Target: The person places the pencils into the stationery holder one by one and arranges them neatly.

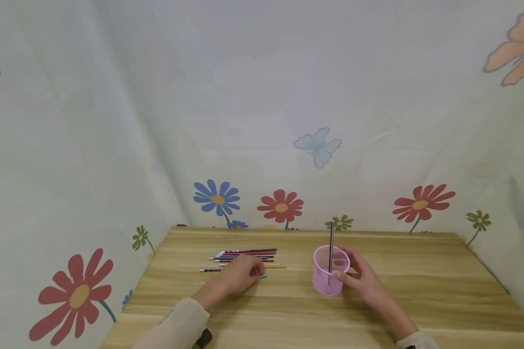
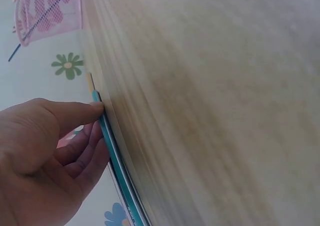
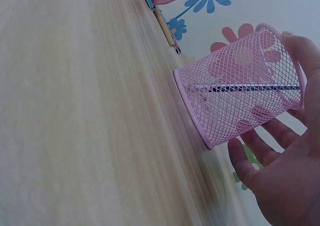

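A pink mesh pen holder (image 1: 320,282) stands upright on the table, with a single dark striped pencil (image 1: 332,236) leaning inside it. My right hand (image 1: 366,282) holds the pen holder from its right side, the thumb at the rim and the fingers around the far side. To the left, my left hand (image 1: 243,272) pinches a teal pencil (image 2: 116,156) low over the tabletop, thumb near the pencil's end. Several more pencils (image 1: 268,252) in dark, red and yellow lie side by side just beyond that hand, which partly covers them.
The wooden table (image 1: 288,320) ends at a pale hanging cloth (image 1: 253,97) printed with flowers and butterflies, which also runs along both sides. One dark pencil (image 1: 209,270) sticks out left of the left hand.
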`<state>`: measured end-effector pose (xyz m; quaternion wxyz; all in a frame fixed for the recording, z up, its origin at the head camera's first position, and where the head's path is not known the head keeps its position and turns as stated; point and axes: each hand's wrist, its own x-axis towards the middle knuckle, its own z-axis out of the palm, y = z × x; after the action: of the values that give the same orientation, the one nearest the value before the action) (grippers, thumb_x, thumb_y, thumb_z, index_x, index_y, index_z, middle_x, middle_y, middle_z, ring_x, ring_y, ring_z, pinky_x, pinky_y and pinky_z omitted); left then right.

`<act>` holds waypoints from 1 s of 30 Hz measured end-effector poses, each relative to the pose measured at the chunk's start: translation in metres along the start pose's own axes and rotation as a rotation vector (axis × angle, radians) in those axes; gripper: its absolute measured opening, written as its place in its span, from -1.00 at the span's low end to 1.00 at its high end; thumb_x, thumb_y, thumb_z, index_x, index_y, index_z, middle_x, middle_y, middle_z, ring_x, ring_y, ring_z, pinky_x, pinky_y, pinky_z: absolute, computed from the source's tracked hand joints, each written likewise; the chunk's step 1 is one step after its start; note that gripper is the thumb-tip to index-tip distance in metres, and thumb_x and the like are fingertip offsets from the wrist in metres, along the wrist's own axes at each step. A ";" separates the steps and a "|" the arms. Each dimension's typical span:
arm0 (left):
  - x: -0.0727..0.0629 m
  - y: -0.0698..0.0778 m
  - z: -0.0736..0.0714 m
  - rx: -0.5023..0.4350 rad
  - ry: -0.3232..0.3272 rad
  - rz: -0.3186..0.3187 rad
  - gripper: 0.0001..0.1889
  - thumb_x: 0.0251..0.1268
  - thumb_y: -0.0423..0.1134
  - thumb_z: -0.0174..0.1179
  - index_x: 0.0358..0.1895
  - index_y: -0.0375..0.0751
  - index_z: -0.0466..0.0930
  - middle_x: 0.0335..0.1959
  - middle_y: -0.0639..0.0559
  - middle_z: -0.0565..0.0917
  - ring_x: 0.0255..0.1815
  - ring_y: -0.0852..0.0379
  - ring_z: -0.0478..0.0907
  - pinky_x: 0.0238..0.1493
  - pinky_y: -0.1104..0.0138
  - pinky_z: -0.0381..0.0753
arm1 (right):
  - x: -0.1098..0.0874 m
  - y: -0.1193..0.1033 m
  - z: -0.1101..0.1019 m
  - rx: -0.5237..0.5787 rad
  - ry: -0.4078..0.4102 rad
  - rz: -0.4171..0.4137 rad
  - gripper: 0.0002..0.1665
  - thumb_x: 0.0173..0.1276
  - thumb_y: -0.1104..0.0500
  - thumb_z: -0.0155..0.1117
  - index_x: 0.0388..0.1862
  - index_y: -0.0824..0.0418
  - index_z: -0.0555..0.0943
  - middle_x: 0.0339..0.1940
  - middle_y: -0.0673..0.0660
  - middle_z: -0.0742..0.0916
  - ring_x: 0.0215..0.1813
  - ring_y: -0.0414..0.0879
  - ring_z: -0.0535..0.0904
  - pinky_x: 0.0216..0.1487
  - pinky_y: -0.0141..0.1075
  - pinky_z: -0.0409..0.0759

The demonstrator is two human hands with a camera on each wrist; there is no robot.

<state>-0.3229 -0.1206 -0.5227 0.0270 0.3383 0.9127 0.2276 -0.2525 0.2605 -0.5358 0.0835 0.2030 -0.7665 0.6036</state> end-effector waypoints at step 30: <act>0.004 0.004 -0.001 0.115 -0.040 0.046 -0.87 0.35 -0.44 0.35 -0.22 -0.10 0.76 -0.33 0.22 0.69 -0.31 0.33 0.54 -0.19 0.37 0.64 | 0.000 0.004 -0.001 -0.013 -0.008 -0.002 -0.22 0.46 0.33 0.41 0.58 0.28 0.32 0.38 0.43 0.57 0.38 0.29 0.50 0.21 -0.29 0.63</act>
<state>-0.3238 -0.1155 -0.5194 0.0208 0.3646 0.9155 0.1687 -0.2540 0.2628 -0.5395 0.0821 0.2056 -0.7705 0.5978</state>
